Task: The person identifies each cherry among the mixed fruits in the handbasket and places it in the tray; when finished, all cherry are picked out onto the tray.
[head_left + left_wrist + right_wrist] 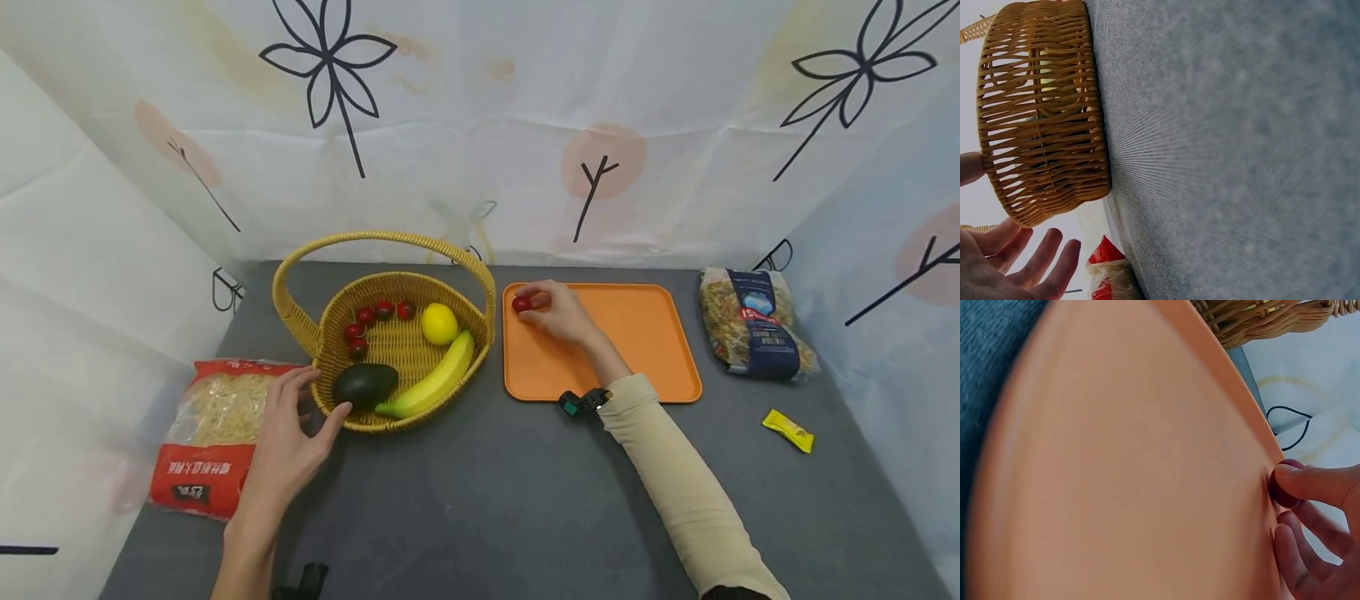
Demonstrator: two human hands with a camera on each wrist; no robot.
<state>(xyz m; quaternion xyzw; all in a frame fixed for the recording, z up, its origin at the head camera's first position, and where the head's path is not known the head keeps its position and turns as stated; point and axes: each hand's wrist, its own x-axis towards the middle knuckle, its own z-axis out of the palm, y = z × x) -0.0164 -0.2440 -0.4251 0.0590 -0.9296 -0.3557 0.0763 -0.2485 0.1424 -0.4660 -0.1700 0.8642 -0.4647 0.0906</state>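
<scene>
At the far left corner of the orange tray (622, 333), my right hand (558, 310) pinches a dark red cherry (521, 304) between thumb and fingers. In the right wrist view the cherry (1284, 484) is close over the tray's surface (1122, 456). My left hand (288, 442) touches the near left rim of the yellow wicker basket (401, 329), thumb and fingers spread along it. Inside the basket lie a dark avocado (365, 386), a banana (435, 379), a lemon (439, 324) and several more cherries (384, 310).
Partly behind my left arm lies a red and clear bag of pasta (202, 442). A blue-labelled pasta bag (757, 325) is right of the tray, with a small yellow packet (788, 431) in front of it. Patterned cloth (480, 142) walls off the back and sides.
</scene>
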